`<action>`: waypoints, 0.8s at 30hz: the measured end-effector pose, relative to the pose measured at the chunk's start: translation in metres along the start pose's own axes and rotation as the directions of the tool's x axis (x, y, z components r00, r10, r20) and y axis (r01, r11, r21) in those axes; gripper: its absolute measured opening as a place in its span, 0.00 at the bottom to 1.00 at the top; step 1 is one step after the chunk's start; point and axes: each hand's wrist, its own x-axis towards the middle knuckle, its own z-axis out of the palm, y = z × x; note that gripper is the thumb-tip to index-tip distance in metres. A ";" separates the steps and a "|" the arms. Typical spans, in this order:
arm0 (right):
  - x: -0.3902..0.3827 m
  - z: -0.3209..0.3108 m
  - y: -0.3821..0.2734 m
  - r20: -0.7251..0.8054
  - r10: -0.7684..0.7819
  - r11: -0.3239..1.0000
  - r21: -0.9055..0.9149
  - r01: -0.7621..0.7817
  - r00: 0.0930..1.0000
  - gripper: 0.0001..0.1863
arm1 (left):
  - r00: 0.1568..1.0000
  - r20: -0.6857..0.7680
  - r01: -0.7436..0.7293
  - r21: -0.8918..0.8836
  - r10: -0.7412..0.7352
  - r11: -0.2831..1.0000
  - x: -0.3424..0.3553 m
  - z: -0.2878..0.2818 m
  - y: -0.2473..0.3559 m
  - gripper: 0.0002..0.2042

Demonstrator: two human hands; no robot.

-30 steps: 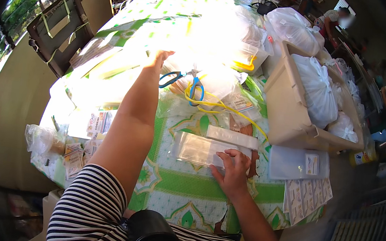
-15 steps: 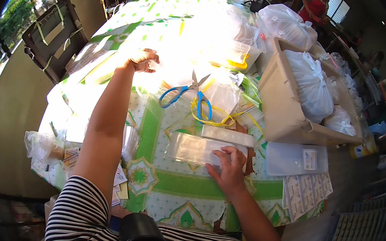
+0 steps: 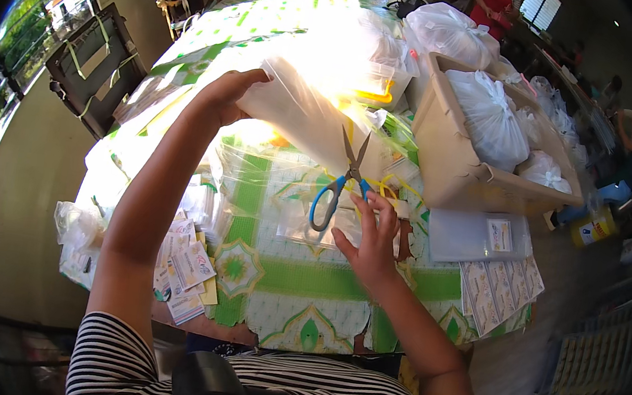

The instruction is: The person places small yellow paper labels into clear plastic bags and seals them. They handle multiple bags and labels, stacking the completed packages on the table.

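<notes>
My left hand (image 3: 235, 97) is closed on the raised edge of a clear plastic sheet (image 3: 295, 108), which slopes down to the right and catches the light. Scissors (image 3: 351, 172) with blue and grey handles lie with their blades apart, pointing away from me. At their right handle is my right hand (image 3: 373, 244), thumb and fingers spread; its fingertips overlap that handle, and no grip shows. Below the scissors, flat clear plastic packs (image 3: 297, 223) rest on the green and white tablecloth (image 3: 236, 267), partly hidden by the right hand.
Printed cards (image 3: 185, 268) lie at the near left beside crumpled clear plastic (image 3: 80, 225). A beige crate (image 3: 484, 175) of tied white bags stands at right. Nearer are a clear plastic sleeve (image 3: 461, 239) and a printed sheet (image 3: 497, 295). Other people are in the background.
The left hand has taken hold of the plastic sheet and raised it. The scissors have shifted right and nearer, turning, and now meet the right hand, which has moved slightly away from me.
</notes>
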 end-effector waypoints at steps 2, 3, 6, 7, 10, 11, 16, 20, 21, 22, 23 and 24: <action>0.026 0.008 -0.005 0.004 0.004 0.996 -0.089 -0.004 1.000 0.47 | 0.998 -0.008 -0.067 -0.028 0.067 0.997 -0.021 0.003 0.007 0.24; 0.041 0.014 -0.007 0.006 -0.020 0.996 -0.091 0.020 1.000 0.51 | 0.995 -0.019 -0.096 -0.028 0.096 0.995 -0.032 0.003 0.011 0.24; 0.084 0.033 -0.013 0.025 -0.049 0.998 -0.031 0.050 0.998 0.49 | 0.977 -0.052 -0.208 -0.043 0.206 0.977 -0.066 -0.001 0.016 0.21; 0.092 0.034 -0.016 0.000 -0.080 0.995 0.061 0.080 0.997 0.48 | 0.966 -0.069 -0.253 -0.049 0.250 0.966 -0.077 -0.002 0.015 0.20; 0.118 0.038 -0.036 -0.029 -0.129 0.940 0.315 0.132 0.991 0.46 | 0.913 0.015 -0.406 -0.079 0.408 0.911 -0.110 -0.003 0.003 0.21; 0.126 0.040 -0.045 -0.050 -0.152 0.913 0.375 0.160 0.987 0.45 | 0.884 0.022 -0.466 -0.018 0.466 0.885 -0.119 0.001 -0.005 0.24; 0.161 0.044 -0.071 -0.234 -0.186 0.758 0.585 0.290 0.954 0.28 | 0.781 -0.030 -0.541 0.465 0.624 0.700 -0.162 0.015 -0.044 0.39; 0.174 0.043 -0.048 -0.122 0.044 0.596 0.800 0.072 0.992 0.13 | 0.707 0.116 -0.593 0.635 0.698 0.495 -0.196 0.022 -0.063 0.32; 0.177 0.045 -0.040 -0.150 0.117 0.647 0.762 0.039 0.982 0.14 | 0.711 0.121 -0.608 0.599 0.693 0.520 -0.202 0.023 -0.066 0.32; 0.186 0.045 -0.029 -0.177 0.161 0.735 0.678 0.002 0.971 0.17 | 0.666 0.137 -0.630 0.629 0.733 0.455 -0.208 0.025 -0.071 0.34; 0.197 0.049 -0.020 -0.274 0.261 0.769 0.639 -0.028 0.925 0.19 | 0.652 0.149 -0.655 0.604 0.744 0.453 -0.217 0.025 -0.076 0.34; 0.208 0.054 -0.010 -0.387 0.315 0.797 0.604 -0.020 0.867 0.21 | 0.666 0.158 -0.659 0.583 0.729 0.475 -0.227 0.025 -0.082 0.34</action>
